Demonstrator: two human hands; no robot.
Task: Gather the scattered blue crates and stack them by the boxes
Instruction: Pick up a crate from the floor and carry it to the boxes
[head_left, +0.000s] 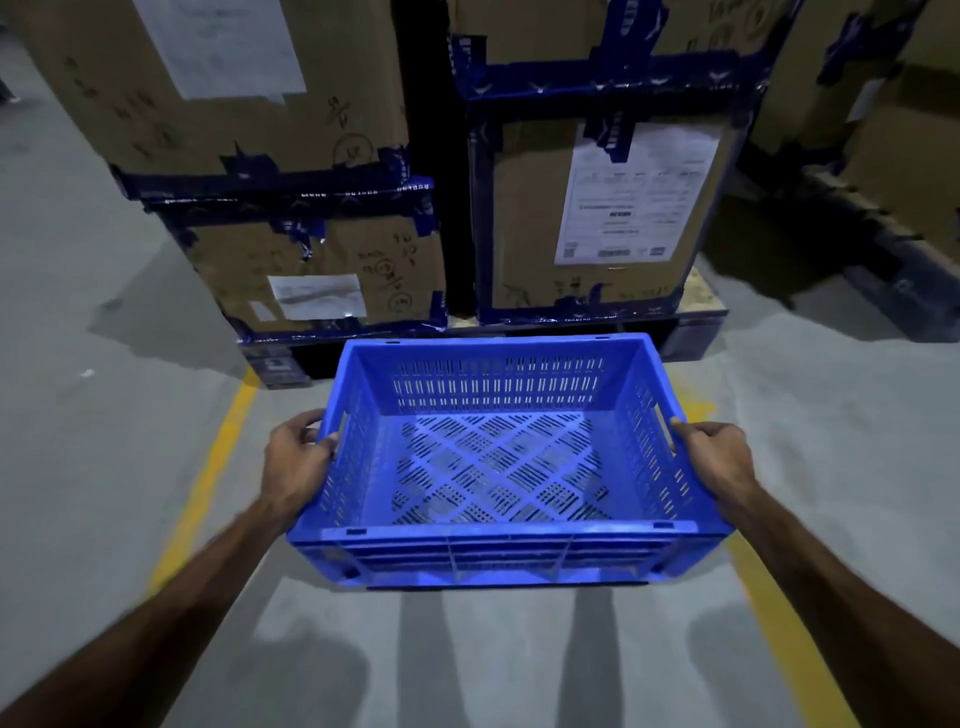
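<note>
An empty blue crate (498, 467) with slotted walls and a lattice floor hangs above the grey floor, level and open side up. My left hand (296, 462) grips its left handle slot, fingers curled over the rim. On the opposite side my right hand (717, 462) grips the right handle slot in the same way. The crate's far edge is close to the stacked cardboard boxes (587, 208) bound with blue tape. No other blue crate is in view.
The boxes stand on a dark pallet (691, 332) straight ahead, with more boxes (234, 88) stacked at the left and others at the far right. Yellow floor lines (208, 478) run along both sides of the lane where I stand.
</note>
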